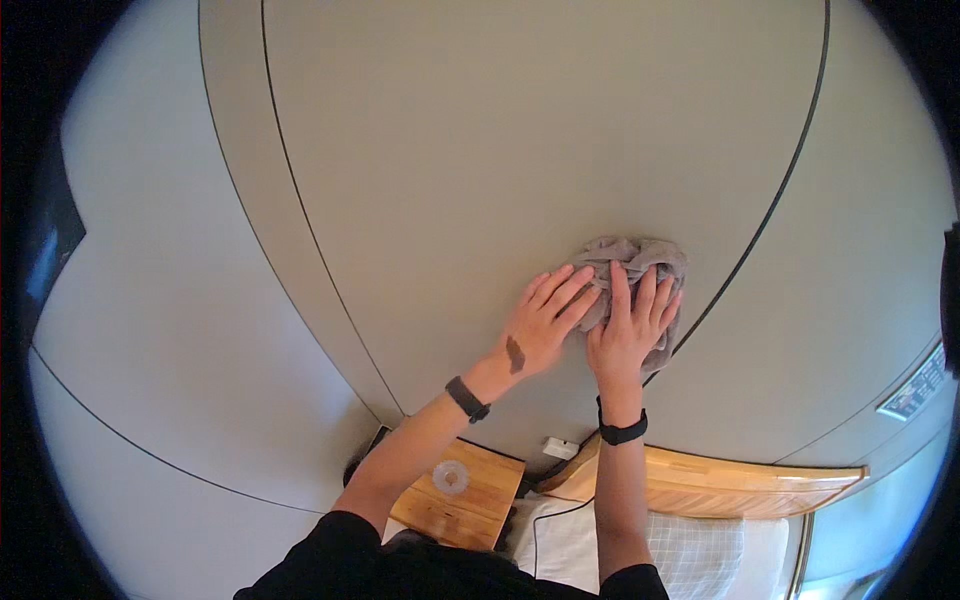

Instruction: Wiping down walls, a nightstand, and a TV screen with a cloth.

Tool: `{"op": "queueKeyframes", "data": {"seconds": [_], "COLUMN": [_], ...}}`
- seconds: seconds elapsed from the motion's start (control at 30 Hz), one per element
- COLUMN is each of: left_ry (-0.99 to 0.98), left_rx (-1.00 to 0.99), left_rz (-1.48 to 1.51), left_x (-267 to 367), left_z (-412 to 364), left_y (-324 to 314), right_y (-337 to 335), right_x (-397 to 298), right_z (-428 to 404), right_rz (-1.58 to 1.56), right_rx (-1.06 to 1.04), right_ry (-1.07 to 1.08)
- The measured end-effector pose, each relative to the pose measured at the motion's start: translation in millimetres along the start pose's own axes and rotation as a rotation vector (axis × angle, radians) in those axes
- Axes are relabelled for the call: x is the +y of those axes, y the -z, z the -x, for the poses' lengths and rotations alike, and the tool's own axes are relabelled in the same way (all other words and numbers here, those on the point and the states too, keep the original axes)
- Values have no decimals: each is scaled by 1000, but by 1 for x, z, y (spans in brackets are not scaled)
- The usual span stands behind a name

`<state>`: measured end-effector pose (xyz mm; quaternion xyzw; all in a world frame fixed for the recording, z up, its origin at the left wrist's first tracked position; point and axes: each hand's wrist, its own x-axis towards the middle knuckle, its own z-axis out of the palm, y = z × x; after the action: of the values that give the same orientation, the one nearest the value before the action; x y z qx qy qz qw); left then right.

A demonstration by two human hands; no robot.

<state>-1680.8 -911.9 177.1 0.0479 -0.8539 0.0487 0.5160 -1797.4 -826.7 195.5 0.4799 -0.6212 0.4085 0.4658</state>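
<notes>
A crumpled grey cloth [637, 251] lies pressed against a beige wall panel [480, 150]. My right hand [628, 330] is spread flat over it, its fingers pushing into the folds. From the lower left, my left hand [538, 322] reaches across, and its fingertips hold down the cloth's left edge. Part of the cloth is hidden under both hands. A dark seam strip [780, 199] runs down the panel just right of the cloth, close to its lower edge.
Below my arms stand a wooden bedside table [480, 487] with a clear round object [451, 477] on it, and a bed with a wooden headboard [750, 480]. A white plug or adapter [560, 448] sits by the wall; a dark cable [535, 544] crosses the bedding.
</notes>
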Motion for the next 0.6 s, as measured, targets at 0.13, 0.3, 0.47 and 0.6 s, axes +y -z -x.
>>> {"op": "queueKeyframes", "data": {"seconds": [0.13, 0.3, 0.47, 0.6], "left_ry": [-54, -72, -21, 100], "left_rx": [-23, -37, 33, 127], "left_rz": [-16, -37, -137, -92], "left_x": [-9, -26, -82, -137], "left_z": [0, -4, 11, 39], "left_y": [10, 33, 76, 120], "right_y": [6, -13, -39, -72], "right_x": [-10, -34, -106, -182], "right_z": [-1, -12, -45, -67], "right_rz": [-17, 21, 55, 16], "right_rx": [-53, 79, -25, -93], "right_ry": [-27, -53, 3, 112]}}
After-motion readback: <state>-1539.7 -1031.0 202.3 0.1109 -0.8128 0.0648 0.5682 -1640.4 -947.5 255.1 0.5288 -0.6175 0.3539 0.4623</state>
